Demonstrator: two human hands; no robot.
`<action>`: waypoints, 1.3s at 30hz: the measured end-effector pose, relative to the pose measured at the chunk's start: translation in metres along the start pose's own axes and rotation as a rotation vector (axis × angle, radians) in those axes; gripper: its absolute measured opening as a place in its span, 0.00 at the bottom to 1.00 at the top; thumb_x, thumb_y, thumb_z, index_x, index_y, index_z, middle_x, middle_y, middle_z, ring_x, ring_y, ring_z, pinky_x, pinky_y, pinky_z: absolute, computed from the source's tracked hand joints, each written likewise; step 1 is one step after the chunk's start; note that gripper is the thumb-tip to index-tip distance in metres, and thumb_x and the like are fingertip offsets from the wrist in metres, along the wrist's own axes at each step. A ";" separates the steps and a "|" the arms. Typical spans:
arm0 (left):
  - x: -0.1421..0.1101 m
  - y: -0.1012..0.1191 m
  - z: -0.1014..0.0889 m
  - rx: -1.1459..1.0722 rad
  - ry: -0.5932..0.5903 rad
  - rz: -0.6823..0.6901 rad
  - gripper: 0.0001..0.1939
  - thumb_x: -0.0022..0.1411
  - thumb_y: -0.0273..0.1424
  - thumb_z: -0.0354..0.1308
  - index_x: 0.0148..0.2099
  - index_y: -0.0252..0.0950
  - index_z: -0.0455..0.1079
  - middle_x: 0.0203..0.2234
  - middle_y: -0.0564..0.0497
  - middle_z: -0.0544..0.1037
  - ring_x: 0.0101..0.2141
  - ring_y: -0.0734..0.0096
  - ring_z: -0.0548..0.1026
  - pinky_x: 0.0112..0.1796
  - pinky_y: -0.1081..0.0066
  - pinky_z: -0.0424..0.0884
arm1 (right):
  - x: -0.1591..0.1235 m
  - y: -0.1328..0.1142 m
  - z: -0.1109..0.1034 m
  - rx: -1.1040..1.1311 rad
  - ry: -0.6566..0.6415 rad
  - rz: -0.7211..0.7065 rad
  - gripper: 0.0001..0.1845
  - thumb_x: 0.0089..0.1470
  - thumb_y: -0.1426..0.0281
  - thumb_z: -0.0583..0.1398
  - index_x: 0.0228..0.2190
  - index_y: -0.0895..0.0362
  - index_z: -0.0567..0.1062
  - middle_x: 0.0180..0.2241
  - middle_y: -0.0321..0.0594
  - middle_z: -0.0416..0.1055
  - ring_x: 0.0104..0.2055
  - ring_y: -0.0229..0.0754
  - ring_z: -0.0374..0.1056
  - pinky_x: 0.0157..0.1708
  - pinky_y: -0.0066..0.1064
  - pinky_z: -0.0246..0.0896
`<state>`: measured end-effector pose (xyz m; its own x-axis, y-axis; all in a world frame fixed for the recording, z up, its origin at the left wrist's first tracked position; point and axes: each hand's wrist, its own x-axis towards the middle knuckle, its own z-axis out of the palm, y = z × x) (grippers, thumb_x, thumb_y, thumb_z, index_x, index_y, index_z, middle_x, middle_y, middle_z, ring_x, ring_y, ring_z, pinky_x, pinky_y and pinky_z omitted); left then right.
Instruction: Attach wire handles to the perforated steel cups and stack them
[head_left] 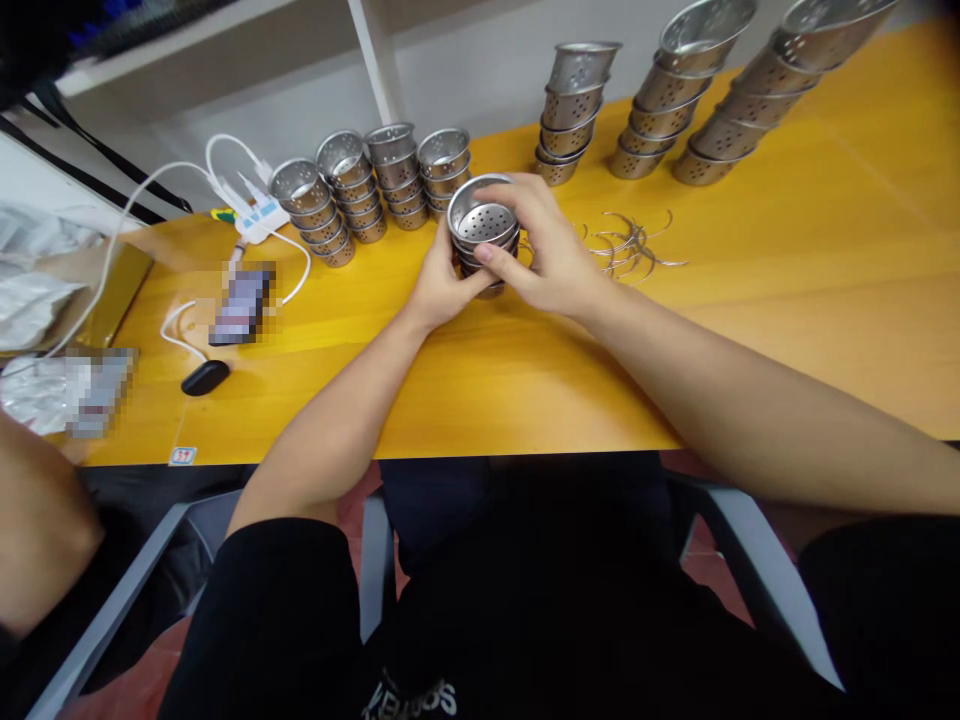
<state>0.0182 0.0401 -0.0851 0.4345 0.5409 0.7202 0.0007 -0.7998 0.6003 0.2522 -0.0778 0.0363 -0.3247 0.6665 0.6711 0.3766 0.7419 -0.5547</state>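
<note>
A stack of nested perforated metal cups [486, 222] stands upright on the yellow table between my two hands. From the left, my left hand [441, 282] is wrapped around its lower part, the thumb lying across the front. My right hand [553, 243] closes on the top cup, fingers over its rim and thumb against the near side. The underside of the stack is partly hidden by my hands. Several thin curved metal wires [634, 248] lie loose just right of my right hand.
Short cup stacks [324, 215] stand at the back left, taller leaning ones [649, 110] at the back right. To the left are a power strip [259, 218] with white cables, a phone [241, 306] and a black oval case [205, 378]. Another person's arm [41, 520] shows at far left.
</note>
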 end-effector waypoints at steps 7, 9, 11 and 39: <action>0.002 0.010 0.001 0.093 0.018 -0.019 0.49 0.83 0.67 0.71 0.86 0.48 0.59 0.74 0.39 0.81 0.74 0.43 0.85 0.83 0.35 0.78 | 0.004 -0.012 -0.011 -0.013 -0.059 0.037 0.29 0.76 0.33 0.74 0.64 0.36 0.93 0.74 0.51 0.82 0.80 0.80 0.75 0.84 0.79 0.72; 0.004 0.013 0.000 0.083 0.010 -0.011 0.46 0.84 0.63 0.71 0.86 0.48 0.59 0.74 0.39 0.82 0.74 0.43 0.86 0.82 0.34 0.80 | 0.006 -0.016 -0.017 -0.019 -0.083 0.037 0.25 0.76 0.35 0.75 0.58 0.37 0.94 0.71 0.52 0.83 0.76 0.79 0.77 0.81 0.79 0.74; 0.006 0.014 0.000 0.077 -0.010 -0.002 0.45 0.86 0.59 0.69 0.88 0.48 0.56 0.76 0.37 0.80 0.75 0.43 0.85 0.82 0.34 0.80 | 0.008 -0.019 -0.023 -0.031 -0.107 0.034 0.23 0.76 0.36 0.76 0.56 0.37 0.95 0.70 0.51 0.83 0.75 0.79 0.78 0.81 0.77 0.75; 0.003 0.028 -0.008 0.135 -0.065 -0.116 0.51 0.81 0.70 0.69 0.87 0.48 0.59 0.78 0.37 0.80 0.77 0.40 0.84 0.83 0.37 0.79 | 0.008 -0.023 -0.021 -0.103 -0.164 0.062 0.28 0.80 0.33 0.69 0.60 0.37 0.94 0.66 0.52 0.83 0.71 0.81 0.79 0.78 0.82 0.77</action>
<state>0.0123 0.0217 -0.0630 0.4821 0.6173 0.6217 0.1732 -0.7628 0.6230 0.2589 -0.0914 0.0645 -0.4323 0.7195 0.5435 0.4842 0.6937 -0.5332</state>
